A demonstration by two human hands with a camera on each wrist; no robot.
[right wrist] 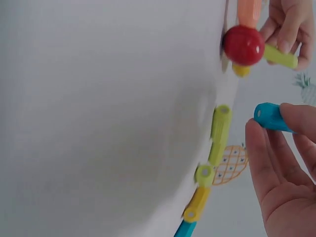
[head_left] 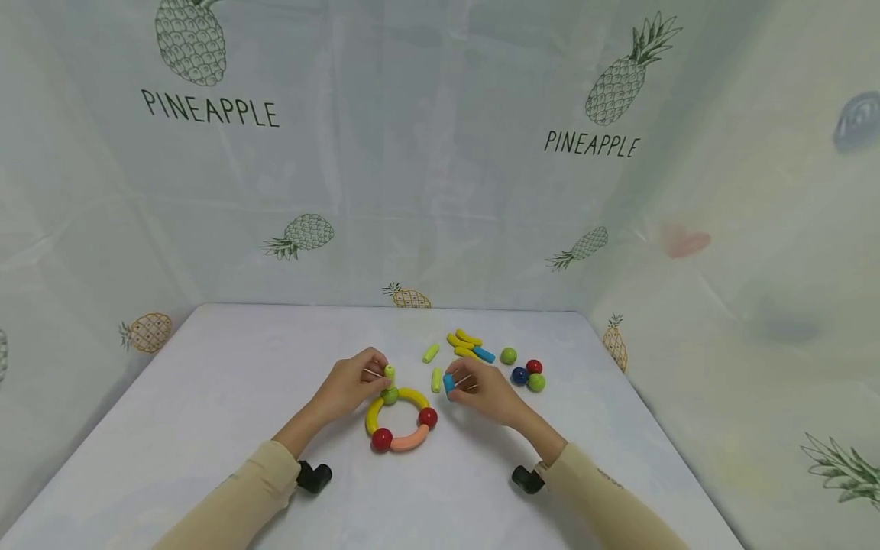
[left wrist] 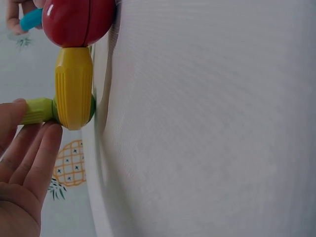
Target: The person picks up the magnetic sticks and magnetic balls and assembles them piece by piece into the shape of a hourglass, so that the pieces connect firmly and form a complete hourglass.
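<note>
Between thumb and fingers of my left hand (head_left: 356, 384) is a short lime-green rod (head_left: 389, 374), pinched upright on top of a green ball (head_left: 389, 396). That ball is part of a ring lying on the table, with two yellow curved rods (head_left: 414, 396), two red balls (head_left: 428, 417) and a peach curved rod (head_left: 410, 439). To the right of the ring, my right hand (head_left: 486, 391) pinches a short blue rod (right wrist: 270, 116) above the table, apart from the ring. In the left wrist view, a yellow rod (left wrist: 74, 89) partly hides the green ball.
Two lime-green rods (head_left: 436, 380) lie behind the ring. Farther back are several yellow curved rods (head_left: 470, 337) and another blue rod (head_left: 484, 354). A lone green ball (head_left: 508, 356) and a cluster of red, dark blue (head_left: 519, 376) and green balls sit beyond my right hand.
</note>
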